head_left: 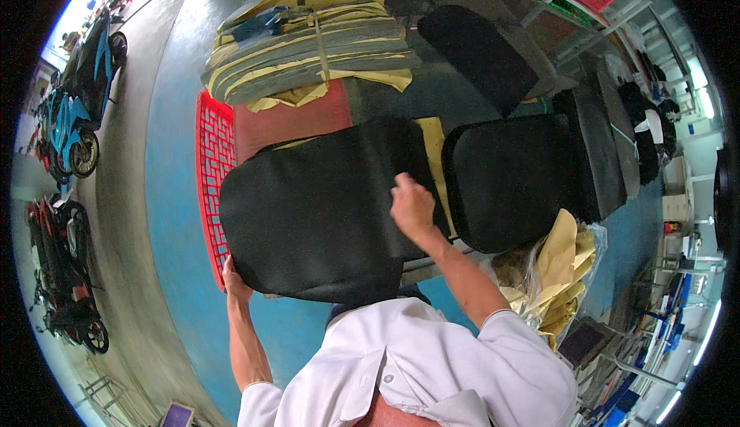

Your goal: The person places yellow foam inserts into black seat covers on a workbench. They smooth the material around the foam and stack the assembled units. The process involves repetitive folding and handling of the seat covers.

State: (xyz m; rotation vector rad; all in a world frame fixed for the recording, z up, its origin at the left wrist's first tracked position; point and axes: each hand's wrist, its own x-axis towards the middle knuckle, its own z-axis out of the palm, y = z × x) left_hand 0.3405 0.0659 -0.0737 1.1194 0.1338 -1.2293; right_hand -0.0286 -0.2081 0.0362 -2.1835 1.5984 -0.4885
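A large black sheet (308, 203) with rounded corners, foam or fabric by its look, lies in front of me. My left hand (237, 282) grips its near left corner, with the fingers partly hidden at the edge. Over the sheet's right part is my right hand (412, 205), its fingers curled closed; whatever they hold, if anything, is hidden. A stack of similar black pieces (505, 180) sits just to the right, and a strip of yellow paper (435, 161) shows between the two.
A red plastic crate (216, 142) stands at the left. Beyond it lies a tied bundle of grey and yellow sheets (308, 49). Crumpled yellow paper in clear plastic (559, 273) is near my right forearm. Another black sheet (478, 53) lies far right; motorcycles (73, 126) stand far left.
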